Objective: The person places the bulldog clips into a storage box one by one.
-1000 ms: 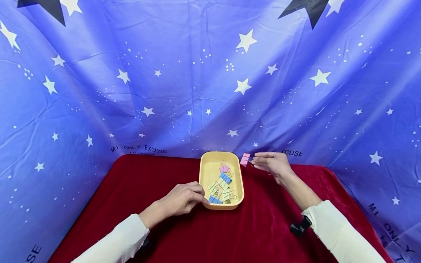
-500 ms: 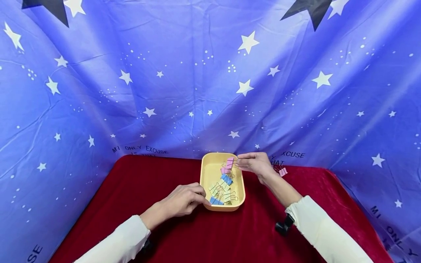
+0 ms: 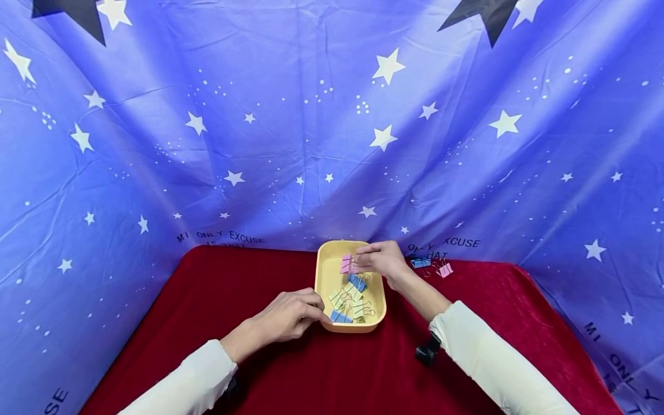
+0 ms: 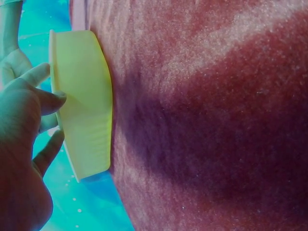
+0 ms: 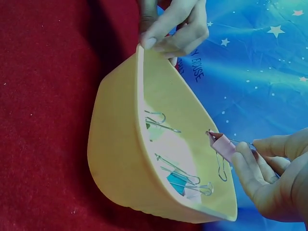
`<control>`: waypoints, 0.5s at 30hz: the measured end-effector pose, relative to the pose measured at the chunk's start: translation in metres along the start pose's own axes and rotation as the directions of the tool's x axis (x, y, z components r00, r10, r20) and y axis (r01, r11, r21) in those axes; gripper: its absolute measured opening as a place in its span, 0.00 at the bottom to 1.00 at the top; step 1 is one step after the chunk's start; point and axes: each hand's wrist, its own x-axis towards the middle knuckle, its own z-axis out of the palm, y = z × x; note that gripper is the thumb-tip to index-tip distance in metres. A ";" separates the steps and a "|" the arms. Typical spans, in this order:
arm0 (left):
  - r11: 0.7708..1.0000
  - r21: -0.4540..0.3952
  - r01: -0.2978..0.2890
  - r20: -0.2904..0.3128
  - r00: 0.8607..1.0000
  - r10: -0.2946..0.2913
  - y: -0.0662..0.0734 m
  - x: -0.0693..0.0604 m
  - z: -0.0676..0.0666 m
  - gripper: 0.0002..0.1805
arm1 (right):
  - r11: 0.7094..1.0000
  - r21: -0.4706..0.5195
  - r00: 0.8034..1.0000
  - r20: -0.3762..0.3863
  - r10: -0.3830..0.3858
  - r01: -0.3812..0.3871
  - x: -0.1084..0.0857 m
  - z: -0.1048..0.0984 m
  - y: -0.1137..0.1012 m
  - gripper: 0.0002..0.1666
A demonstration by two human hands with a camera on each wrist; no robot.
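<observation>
A yellow plastic box (image 3: 328, 253) stands on the red cloth, with several blue, pale green and pink binder clips inside. My left hand (image 3: 291, 314) grips its near left corner by the rim; in the left wrist view my thumb (image 4: 54, 100) lies against the outer wall. Over the far part of the box, my right hand (image 3: 383, 259) pinches a pink binder clip (image 5: 223, 146) by a wire handle, its body pointing left. Among the clips in the box are a blue one (image 3: 357, 282) in the middle and another blue one (image 3: 340, 317) at the near end.
Behind my right hand, a blue binder clip (image 3: 421, 263) and a pink binder clip (image 3: 444, 270) lie on the red cloth (image 3: 467, 323) near its back edge. A blue star-printed curtain (image 3: 301, 144) encloses the table at the back and sides.
My right hand has carried the pink binder clip leftward from beside the box to over its inside. Two clips behind that hand have come into view. My left hand stays at the rim.
</observation>
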 end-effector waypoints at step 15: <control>1.000 0.006 0.001 0.022 1.000 -0.001 -0.001 0.002 0.000 0.21 | 1.000 -0.015 1.000 -0.003 -0.003 0.003 0.008 0.016 0.004 0.18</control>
